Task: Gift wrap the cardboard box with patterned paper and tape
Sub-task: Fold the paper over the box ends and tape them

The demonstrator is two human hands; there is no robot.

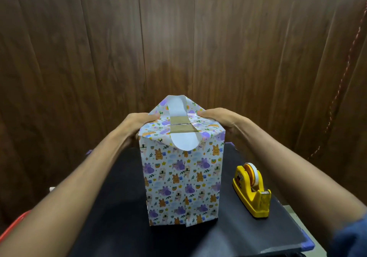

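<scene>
One box (181,179) is standing upright near the middle of the black worktop (119,207), its sides already covered in patterned paper (170,193) printed with small purple and orange animals; the cardboard itself is showing only as a brown strip on top, between the paper flaps. Two rounded white flaps are lying loose at the top end: one is standing up at the far edge, the other is drooping over the near top edge onto the front face. The left hand (139,122) is gripping the top left corner, thumb lying on top of the folded paper and fingers curled down the far side. The right hand (217,120) is gripping the top right corner the same way, thumb pressing on the paper fold. One yellow tape dispenser (251,191) is sitting to the right of the box, apart from it, near the worktop's right edge, holding a single roll. Bare worktop is lying open in front of the box and to its left. A wooden wall (178,38) is closing off the space just behind.
</scene>
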